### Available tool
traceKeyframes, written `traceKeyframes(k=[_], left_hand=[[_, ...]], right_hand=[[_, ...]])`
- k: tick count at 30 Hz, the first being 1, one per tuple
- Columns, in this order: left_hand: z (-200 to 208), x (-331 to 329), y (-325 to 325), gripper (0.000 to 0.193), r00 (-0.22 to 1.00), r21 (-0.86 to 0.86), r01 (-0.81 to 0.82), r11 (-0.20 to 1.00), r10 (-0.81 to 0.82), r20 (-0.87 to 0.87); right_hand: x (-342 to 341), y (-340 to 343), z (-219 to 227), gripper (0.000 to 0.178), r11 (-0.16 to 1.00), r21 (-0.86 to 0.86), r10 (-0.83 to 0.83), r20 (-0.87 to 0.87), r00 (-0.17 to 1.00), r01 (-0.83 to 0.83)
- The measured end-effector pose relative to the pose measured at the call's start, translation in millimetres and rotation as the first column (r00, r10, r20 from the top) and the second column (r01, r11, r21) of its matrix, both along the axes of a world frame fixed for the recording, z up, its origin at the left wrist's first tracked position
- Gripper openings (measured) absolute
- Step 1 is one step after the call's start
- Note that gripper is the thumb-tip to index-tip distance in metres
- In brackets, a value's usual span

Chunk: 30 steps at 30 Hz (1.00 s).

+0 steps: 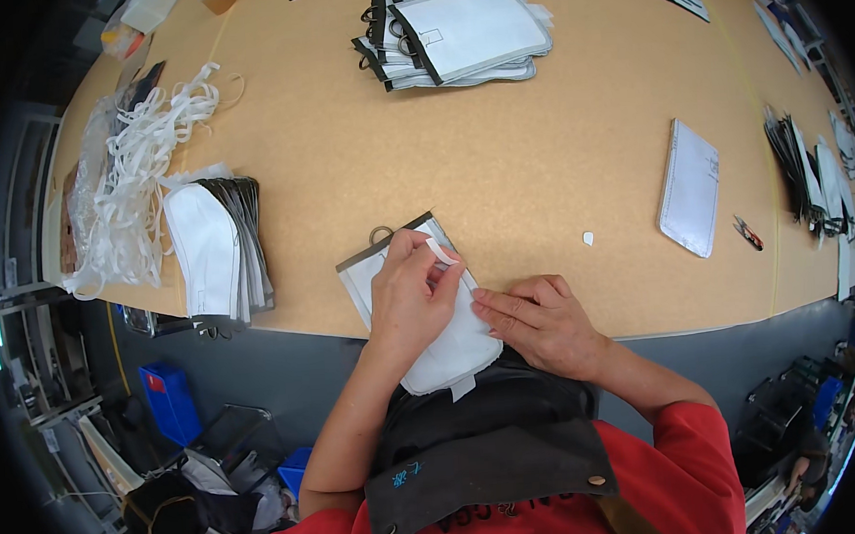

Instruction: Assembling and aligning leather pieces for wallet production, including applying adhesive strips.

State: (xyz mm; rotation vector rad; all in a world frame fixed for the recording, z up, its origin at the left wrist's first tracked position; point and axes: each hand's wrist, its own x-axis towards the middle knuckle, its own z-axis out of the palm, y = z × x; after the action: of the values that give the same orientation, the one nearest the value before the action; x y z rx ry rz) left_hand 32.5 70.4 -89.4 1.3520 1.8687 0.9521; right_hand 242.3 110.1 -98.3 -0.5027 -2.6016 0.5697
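Note:
A white fabric panel [451,348] with a dark top edge and a small metal ring lies at the near edge of the brown table [500,166], overhanging it. My left hand [411,292] rests on the panel and pinches a short white strap [440,252] against it. My right hand [539,321] lies flat beside it, fingertips pressing the panel's right side.
A stack of white panels [216,249] stands at the left, beside a heap of white straps [136,157]. Another pile of finished panels [459,33] sits at the far middle. A single panel [689,187], small snips [748,234] and more stacks [810,179] lie right.

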Motion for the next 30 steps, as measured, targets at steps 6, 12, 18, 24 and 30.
traceKeyframes(k=[6,12,18,24,30], left_hand=[[-3.2,4.3,-0.7,0.010,0.996,0.016,0.001,1.000,0.001,-0.090],[-2.5,1.4,1.1,0.017,0.999,0.012,-0.030,0.999,0.030,-0.016],[4.1,-22.1,16.4,0.019,0.988,-0.120,-0.004,0.993,0.023,0.151],[5.9,-26.5,25.1,0.015,0.991,-0.123,-0.089,0.988,0.100,0.087],[0.1,-25.5,25.0,0.014,0.987,-0.122,-0.121,0.985,0.133,0.092]], right_hand=[[0.5,-0.9,0.0,0.036,1.000,-0.004,0.000,0.006,1.000,0.000],[0.4,-1.9,-0.2,0.036,1.000,0.010,-0.007,-0.007,1.000,0.007],[0.1,-1.5,-1.6,0.034,1.000,0.019,-0.004,-0.024,1.000,0.005],[0.8,-1.5,-0.7,0.036,1.000,0.002,-0.008,-0.026,1.000,0.009],[0.5,-1.3,0.8,0.037,1.000,-0.009,-0.008,-0.029,1.000,0.007]])
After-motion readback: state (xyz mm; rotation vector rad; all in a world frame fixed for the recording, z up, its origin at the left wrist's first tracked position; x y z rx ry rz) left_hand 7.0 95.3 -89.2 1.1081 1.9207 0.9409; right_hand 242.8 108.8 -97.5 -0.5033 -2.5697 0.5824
